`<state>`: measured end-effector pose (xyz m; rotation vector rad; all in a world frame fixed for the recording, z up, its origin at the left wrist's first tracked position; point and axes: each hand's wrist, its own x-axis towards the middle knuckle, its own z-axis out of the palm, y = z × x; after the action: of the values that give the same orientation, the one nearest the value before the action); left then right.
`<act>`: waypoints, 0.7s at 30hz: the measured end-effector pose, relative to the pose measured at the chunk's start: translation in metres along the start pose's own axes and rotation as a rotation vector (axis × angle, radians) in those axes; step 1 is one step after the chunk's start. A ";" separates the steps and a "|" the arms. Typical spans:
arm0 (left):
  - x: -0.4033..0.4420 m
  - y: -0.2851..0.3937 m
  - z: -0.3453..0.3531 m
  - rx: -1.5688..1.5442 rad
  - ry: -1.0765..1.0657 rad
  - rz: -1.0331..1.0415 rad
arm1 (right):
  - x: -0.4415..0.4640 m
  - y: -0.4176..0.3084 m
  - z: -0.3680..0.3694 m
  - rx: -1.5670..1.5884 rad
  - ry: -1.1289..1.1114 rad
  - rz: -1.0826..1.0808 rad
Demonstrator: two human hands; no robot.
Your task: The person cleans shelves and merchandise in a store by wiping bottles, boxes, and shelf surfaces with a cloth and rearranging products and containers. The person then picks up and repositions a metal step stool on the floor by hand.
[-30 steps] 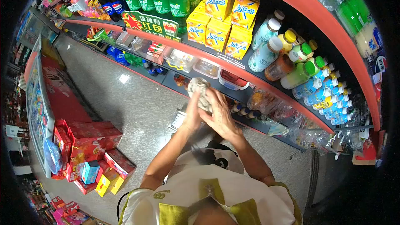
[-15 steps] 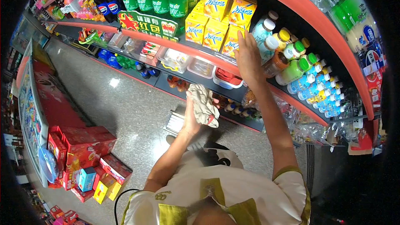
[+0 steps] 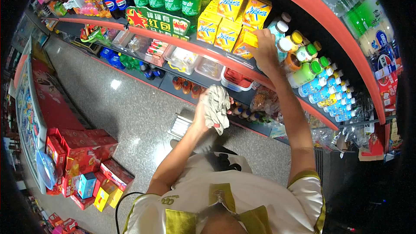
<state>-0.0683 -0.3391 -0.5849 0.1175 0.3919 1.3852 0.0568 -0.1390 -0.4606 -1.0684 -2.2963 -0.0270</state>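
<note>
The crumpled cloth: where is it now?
In the head view, the crumpled cloth is near the picture's middle, in the person's left hand, pictured just below the plastic tubs.

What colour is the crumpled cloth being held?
The crumpled cloth is mostly pale beige; the head view shows it.

Shop interior, artificial-looking lt. Flr [image 3: 143, 99]: grey, speckled, shiny, ctr thru 10 o'clock; bright reflections [image 3: 115, 84] approx 9:30, more at 7:30. Multi-tier shelving unit [image 3: 346, 43] spans 10 thru 3 o'clock, bows w/ lens; dk grey shelves, red front edges. Low display counter [image 3: 56, 99] at 9 o'clock: red side, pale rim, glass-looking top. Another cabinet [image 3: 28, 30] at 10 o'clock, blurry. Dk ribbed strip [image 3: 318, 164] on flr, 4 o'clock; area past it v. dim.
</note>
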 end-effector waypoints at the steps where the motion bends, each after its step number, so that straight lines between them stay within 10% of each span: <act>1: 0.005 -0.002 -0.008 -0.004 -0.035 -0.014 | 0.002 -0.001 -0.006 0.021 -0.018 0.000; 6: 0.016 0.004 -0.004 -0.060 -0.217 -0.041 | 0.005 -0.023 -0.047 0.047 0.043 0.014; 9: 0.024 0.006 0.043 0.298 -0.135 0.284 | 0.002 -0.047 -0.078 0.136 -0.051 0.155; 18: 0.041 0.011 0.049 -0.233 -0.576 -0.265 | -0.022 -0.074 -0.096 0.301 -0.276 0.029; 21: 0.038 0.012 0.037 -0.038 -0.290 -0.156 | -0.018 -0.079 -0.136 0.381 -0.708 -0.125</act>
<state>-0.0623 -0.2948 -0.5540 0.2484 0.1293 1.2001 0.0800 -0.2399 -0.3413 -0.8064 -2.8111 0.8262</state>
